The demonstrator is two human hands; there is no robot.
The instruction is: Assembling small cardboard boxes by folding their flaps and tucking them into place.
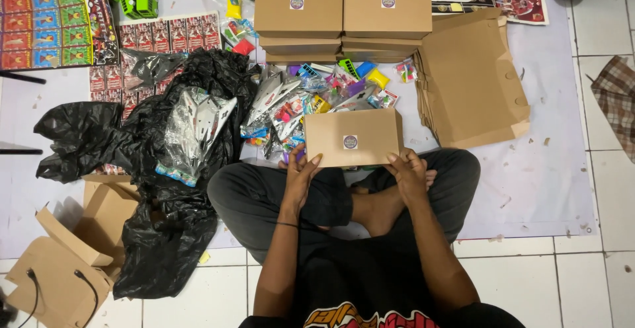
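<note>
You are holding a closed brown cardboard box (352, 137) with a round sticker at the frame's centre, just above your crossed legs. Your left hand (301, 176) is gripping its lower left edge, your right hand (409, 174) its lower right. Beyond it, small colourful toys (331, 86) are lying before stacked boxes (344, 17); flat cardboard blanks (471, 80) are sitting right, a black plastic bag (159, 189) left.

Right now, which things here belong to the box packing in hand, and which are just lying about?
In hand:
- closed brown box, held by left hand and right hand
- stacked closed boxes
- flat box blanks
- pile of small toys

Lying about:
- black plastic bags
- open cardboard boxes
- checked cloth
</note>
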